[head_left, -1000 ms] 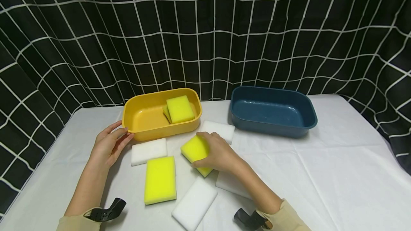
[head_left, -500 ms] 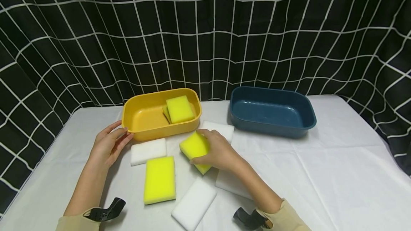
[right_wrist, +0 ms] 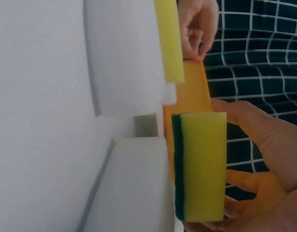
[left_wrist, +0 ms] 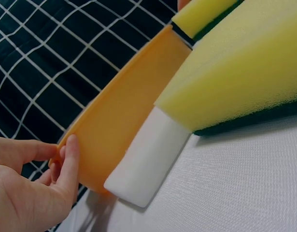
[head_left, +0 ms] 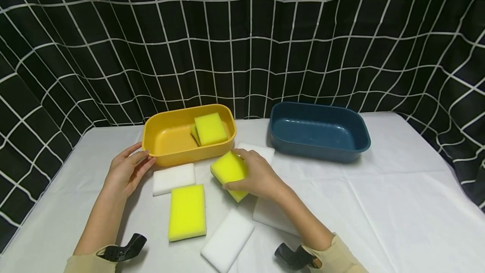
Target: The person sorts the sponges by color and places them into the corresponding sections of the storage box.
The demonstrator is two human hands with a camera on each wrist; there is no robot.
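Note:
My right hand (head_left: 259,176) grips a yellow sponge (head_left: 228,167) by its sides, thumb near and fingers far. In the right wrist view the sponge's green scouring layer (right_wrist: 178,169) faces the tabletop, and the sponge is held above it. My left hand (head_left: 126,171) holds the left front corner of the yellow bin (head_left: 197,153), thumb on its front wall and fingers at the rim. Inside that bin, a yellow sponge (head_left: 210,129) leans on another. One more yellow sponge (head_left: 187,212) lies in front, beside a white sponge (head_left: 174,179).
A blue bin (head_left: 320,148) stands at the back right. White sponges lie around: one (head_left: 228,241) at the front, another (head_left: 273,216) partly under the right forearm, and one (head_left: 261,151) behind the right hand. A black gridded curtain (head_left: 242,45) hangs behind the white-covered table (head_left: 379,205).
The sponge in my right hand has moved slightly up and away, towards the yellow bin. My left hand keeps its hold on the bin's corner.

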